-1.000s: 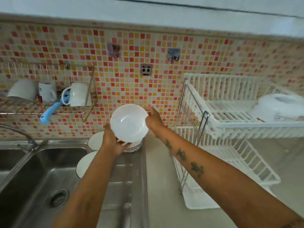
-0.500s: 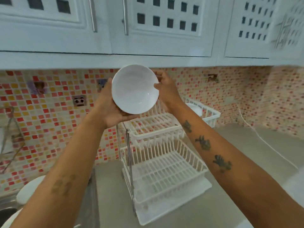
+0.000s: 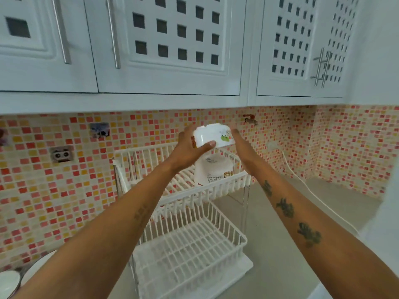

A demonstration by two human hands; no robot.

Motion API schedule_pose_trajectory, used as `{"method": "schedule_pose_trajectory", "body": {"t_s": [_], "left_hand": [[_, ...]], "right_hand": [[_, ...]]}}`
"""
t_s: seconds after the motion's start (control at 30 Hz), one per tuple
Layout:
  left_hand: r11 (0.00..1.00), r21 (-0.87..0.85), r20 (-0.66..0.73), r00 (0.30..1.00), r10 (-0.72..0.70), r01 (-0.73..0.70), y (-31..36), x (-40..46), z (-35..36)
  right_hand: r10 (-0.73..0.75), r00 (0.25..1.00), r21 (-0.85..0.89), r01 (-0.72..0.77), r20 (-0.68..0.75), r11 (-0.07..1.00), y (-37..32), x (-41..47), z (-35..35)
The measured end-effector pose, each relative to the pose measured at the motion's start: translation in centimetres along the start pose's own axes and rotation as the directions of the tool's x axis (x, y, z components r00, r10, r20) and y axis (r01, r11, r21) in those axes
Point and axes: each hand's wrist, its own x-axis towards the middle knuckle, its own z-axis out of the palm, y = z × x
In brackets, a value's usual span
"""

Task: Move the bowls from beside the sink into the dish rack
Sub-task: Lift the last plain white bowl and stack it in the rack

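I hold a white bowl (image 3: 212,135) with a small green fruit print upside down, above the top tier of the white two-tier dish rack (image 3: 218,189). My left hand (image 3: 190,151) grips its left side, thumb across the wall. My right hand (image 3: 241,142) presses against its right side. Directly below, an upturned white bowl (image 3: 212,170) with printed pictures rests on the rack's top tier. The rack's lower tier (image 3: 187,249) holds nothing. At the bottom left corner, rims of more white bowls (image 3: 9,281) show beside the sink.
White wall cabinets (image 3: 168,46) with bar handles hang above the rack. Orange and red mosaic tiles cover the wall, with an outlet (image 3: 61,154) and a small tap (image 3: 250,119). A white cable (image 3: 311,190) runs over the grey counter (image 3: 278,251) right of the rack.
The bowl went from the sink side over to the rack and has been turned from facing me to upside down. It now sits lower, over the top tier.
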Motion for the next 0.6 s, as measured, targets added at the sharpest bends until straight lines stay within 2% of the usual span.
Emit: {"method": "schedule_pose_trajectory", "body": {"t_s": [0.17, 0.3, 0.37, 0.6], "left_hand": [[0.989, 0.144, 0.036, 0.998, -0.046, 0.04, -2.0, 0.9, 2.3], [0.981, 0.182, 0.045, 0.996, -0.082, 0.073, -3.3, 0.7, 3.2], [0.973, 0.225, 0.053, 0.996, -0.068, 0.055, -3.8, 0.5, 3.6], [0.945, 0.308, 0.114, 0.983, -0.147, 0.106, -4.9, 0.2, 4.6]], "right_hand": [[0.123, 0.991, -0.043, -0.125, -0.048, 0.991, 1.5, 1.0, 0.1], [0.188, 0.977, -0.153, -0.202, -0.102, 0.967, 4.5, 3.7, 0.7], [0.223, 0.967, -0.213, -0.246, -0.126, 0.946, 3.5, 2.9, 1.0], [0.253, 0.948, -0.458, -0.315, -0.193, 0.831, 5.1, 4.1, 1.4]]}}
